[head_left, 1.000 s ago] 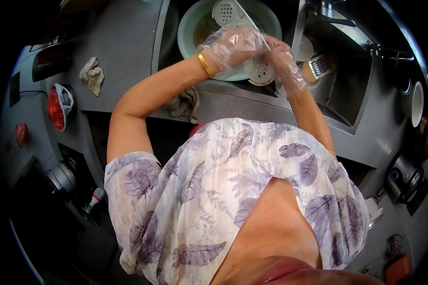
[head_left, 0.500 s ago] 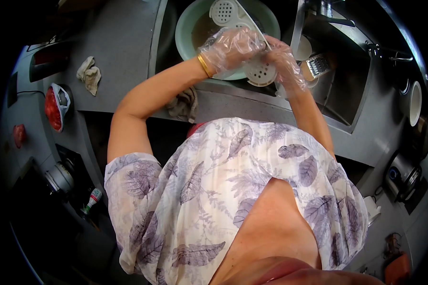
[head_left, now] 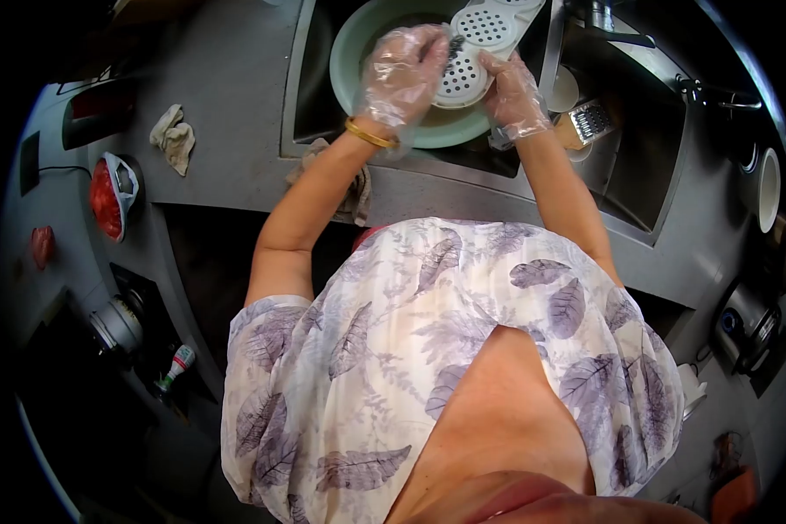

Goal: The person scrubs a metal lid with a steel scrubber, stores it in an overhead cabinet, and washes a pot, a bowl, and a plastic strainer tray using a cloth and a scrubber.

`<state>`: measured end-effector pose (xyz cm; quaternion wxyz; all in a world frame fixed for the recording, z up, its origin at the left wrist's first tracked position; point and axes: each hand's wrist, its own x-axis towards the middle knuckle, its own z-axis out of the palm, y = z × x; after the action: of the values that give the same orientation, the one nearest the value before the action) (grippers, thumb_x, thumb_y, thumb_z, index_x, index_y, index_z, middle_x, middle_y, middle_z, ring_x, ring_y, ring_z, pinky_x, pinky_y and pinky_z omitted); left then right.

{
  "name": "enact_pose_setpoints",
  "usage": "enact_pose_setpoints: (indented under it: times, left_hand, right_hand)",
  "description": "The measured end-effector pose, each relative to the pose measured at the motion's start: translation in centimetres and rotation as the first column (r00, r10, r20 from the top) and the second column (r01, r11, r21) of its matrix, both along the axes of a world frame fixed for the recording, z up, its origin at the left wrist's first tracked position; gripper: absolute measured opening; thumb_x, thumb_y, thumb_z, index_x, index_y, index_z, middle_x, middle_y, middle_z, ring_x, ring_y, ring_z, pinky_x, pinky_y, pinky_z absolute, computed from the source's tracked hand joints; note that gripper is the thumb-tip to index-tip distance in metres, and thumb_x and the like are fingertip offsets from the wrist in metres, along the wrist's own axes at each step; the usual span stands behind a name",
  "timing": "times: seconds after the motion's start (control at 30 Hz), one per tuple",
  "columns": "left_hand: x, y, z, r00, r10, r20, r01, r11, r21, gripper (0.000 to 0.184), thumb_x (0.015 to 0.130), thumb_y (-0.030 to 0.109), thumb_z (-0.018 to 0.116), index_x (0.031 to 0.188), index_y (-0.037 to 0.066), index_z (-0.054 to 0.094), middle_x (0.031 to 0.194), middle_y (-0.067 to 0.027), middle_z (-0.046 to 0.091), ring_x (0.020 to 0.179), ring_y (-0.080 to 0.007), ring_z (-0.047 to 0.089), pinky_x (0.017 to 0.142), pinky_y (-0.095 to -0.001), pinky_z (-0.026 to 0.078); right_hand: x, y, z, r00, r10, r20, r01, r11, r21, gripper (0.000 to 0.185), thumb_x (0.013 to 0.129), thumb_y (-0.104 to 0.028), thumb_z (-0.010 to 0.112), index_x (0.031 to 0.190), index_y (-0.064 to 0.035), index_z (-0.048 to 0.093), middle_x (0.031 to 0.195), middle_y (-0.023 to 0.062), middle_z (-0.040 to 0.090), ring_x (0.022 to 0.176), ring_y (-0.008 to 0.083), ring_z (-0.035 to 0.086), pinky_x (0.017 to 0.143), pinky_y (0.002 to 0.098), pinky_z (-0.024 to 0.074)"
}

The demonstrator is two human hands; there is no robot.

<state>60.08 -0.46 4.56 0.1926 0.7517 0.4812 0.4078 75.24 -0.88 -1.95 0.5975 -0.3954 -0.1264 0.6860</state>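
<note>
My left hand (head_left: 408,74), in a clear plastic glove with a gold bangle at the wrist, is closed over the green basin (head_left: 345,65). Its fingertips pinch a small dark thing (head_left: 455,47), too small to name, against a white rack with round perforated cups (head_left: 484,29). The right edge of that rack is gripped by my right hand (head_left: 513,90), gloved too. The rack is tilted above the basin, which sits in the left sink bowl and holds murky water.
Right of the basin, the second sink bowl (head_left: 633,166) holds a grater (head_left: 590,121) and a white bowl (head_left: 563,89) under the faucet (head_left: 624,38). One cloth (head_left: 174,140) lies on the left counter; another (head_left: 355,197) hangs at the front edge. A kettle (head_left: 747,323) stands far right.
The rack has turned and moved up and right, its cups now facing up. My left hand has moved left off its earlier hold, and the dark thing now shows at its fingertips.
</note>
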Motion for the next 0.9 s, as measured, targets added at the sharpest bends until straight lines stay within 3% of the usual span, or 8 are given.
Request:
enact_pose_setpoints:
  times: [0.1, 0.2, 0.37, 0.57, 0.67, 0.73, 0.8, 0.9]
  left_hand:
    - [2.0, -0.3, -1.4, 0.982, -0.072, -0.174, 0.088, 0.993, 0.080, 0.012, 0.079, 0.013, 0.054, 0.089, 0.009, 0.060, 0.077, -0.0106, 0.057, 0.076, -0.0274, 0.057, 0.068, -0.0389, 0.046]
    - [2.9, -2.0, -4.0, 0.916, -0.081, -0.392, 0.183, 0.955, 0.232, 0.010, 0.080, 0.012, 0.054, 0.085, 0.006, 0.059, 0.077, -0.0109, 0.057, 0.075, -0.0281, 0.056, 0.067, -0.0393, 0.046]
    - [-0.8, -3.5, -3.3, 0.902, -0.226, -0.367, 0.297, 0.943, 0.150, 0.009, 0.076, 0.006, 0.058, 0.085, 0.004, 0.058, 0.079, -0.0125, 0.058, 0.076, -0.0286, 0.057, 0.068, -0.0364, 0.048]
    - [-5.4, -0.3, -4.1, 0.850, 0.092, -0.519, 0.074, 0.954, 0.291, 0.010, 0.081, 0.011, 0.057, 0.087, 0.004, 0.060, 0.080, -0.0114, 0.059, 0.075, -0.0263, 0.058, 0.066, -0.0358, 0.049]
    - [-3.6, -0.4, -2.3, 0.957, 0.226, -0.179, -0.203, 0.969, 0.141, 0.012, 0.083, 0.016, 0.057, 0.087, 0.005, 0.060, 0.080, -0.0113, 0.059, 0.075, -0.0250, 0.059, 0.066, -0.0349, 0.049]
    - [-1.2, -1.9, -1.9, 0.988, 0.089, -0.125, -0.082, 0.995, 0.060, 0.015, 0.083, 0.019, 0.057, 0.090, 0.006, 0.060, 0.086, -0.0116, 0.058, 0.079, -0.0250, 0.058, 0.069, -0.0339, 0.048]
    - [0.9, -3.4, -3.2, 0.953, 0.032, -0.302, 0.021, 0.985, 0.171, 0.013, 0.084, 0.018, 0.054, 0.086, 0.006, 0.057, 0.088, -0.0113, 0.057, 0.083, -0.0257, 0.056, 0.069, -0.0345, 0.047]
    - [-0.7, -0.2, -4.7, 0.749, 0.063, -0.660, 0.020, 0.993, 0.118, 0.011, 0.084, 0.016, 0.050, 0.081, 0.005, 0.053, 0.085, -0.0108, 0.054, 0.083, -0.0264, 0.054, 0.068, -0.0344, 0.046]
  right_hand:
    - [-0.2, 0.4, -1.4, 0.999, 0.014, -0.035, -0.010, 0.995, 0.101, 0.041, 0.083, -0.005, 0.054, 0.121, -0.0036, 0.040, 0.113, 0.0110, 0.054, 0.099, 0.0255, 0.056, 0.086, 0.0390, 0.0484]
    - [-0.7, 0.6, 0.2, 0.995, 0.021, -0.093, -0.027, 0.998, -0.054, 0.034, 0.084, -0.007, 0.053, 0.117, -0.0018, 0.046, 0.112, 0.0111, 0.054, 0.100, 0.0251, 0.055, 0.086, 0.0391, 0.0481]
    - [-1.0, -0.2, -0.1, 0.992, -0.058, -0.109, 0.060, 0.998, 0.015, 0.030, 0.085, -0.004, 0.053, 0.114, 0.0028, 0.045, 0.106, 0.0135, 0.056, 0.097, 0.0252, 0.056, 0.083, 0.0397, 0.0499]
    - [-0.7, -1.0, 0.4, 0.999, 0.009, -0.051, -0.004, 0.995, 0.103, 0.027, 0.085, -0.003, 0.053, 0.111, 0.0006, 0.046, 0.104, 0.0102, 0.057, 0.094, 0.0220, 0.058, 0.081, 0.0374, 0.0524]
    - [-1.3, -1.0, 0.7, 0.998, -0.004, -0.058, 0.009, 0.996, 0.088, 0.028, 0.085, -0.002, 0.052, 0.113, -0.0001, 0.046, 0.104, 0.0095, 0.057, 0.095, 0.0217, 0.058, 0.083, 0.0368, 0.0513]
    - [-1.7, -1.6, 0.8, 0.998, -0.004, -0.060, 0.007, 0.999, 0.051, 0.029, 0.085, -0.001, 0.052, 0.114, -0.0007, 0.046, 0.105, 0.0093, 0.057, 0.096, 0.0214, 0.057, 0.084, 0.0361, 0.0503]
    - [-1.9, -1.4, 0.4, 0.999, 0.012, -0.046, -0.010, 0.998, 0.056, 0.030, 0.085, 0.001, 0.051, 0.115, -0.0014, 0.046, 0.105, 0.0093, 0.057, 0.097, 0.0210, 0.056, 0.085, 0.0355, 0.0491]
    - [-2.4, -2.2, 1.9, 0.995, -0.035, -0.091, 0.037, 0.999, 0.024, 0.030, 0.085, 0.002, 0.051, 0.114, -0.0019, 0.046, 0.105, 0.0090, 0.056, 0.097, 0.0204, 0.056, 0.086, 0.0346, 0.0481]
